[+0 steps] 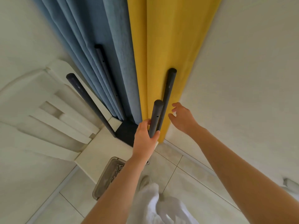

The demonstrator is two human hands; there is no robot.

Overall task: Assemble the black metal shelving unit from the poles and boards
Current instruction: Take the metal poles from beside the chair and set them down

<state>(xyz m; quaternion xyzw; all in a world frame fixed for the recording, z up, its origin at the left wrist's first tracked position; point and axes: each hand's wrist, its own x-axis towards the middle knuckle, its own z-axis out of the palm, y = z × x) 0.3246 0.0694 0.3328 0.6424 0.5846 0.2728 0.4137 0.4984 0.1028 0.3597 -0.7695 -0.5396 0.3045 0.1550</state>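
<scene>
Gripping the near pole (156,117) low on its shaft, the left hand (144,136) has fingers and thumb curled round it. The right hand (182,118) hovers just right of the poles with its fingers loosely bent, holding nothing; it is near the right pole (169,94) but apart from it. Four black poles stand upright from a black board (125,131) low on the floor (178,172). The left pole (87,101) meets the board's left corner. The back pole (105,70) rises from its far side, in the folds of a blue curtain (77,46). The right pole stands against a yellow curtain (174,38). A white chair (48,120) stands left of the board. A tray (105,175) of screws lies on the floor, partly hidden under the left forearm.
</scene>
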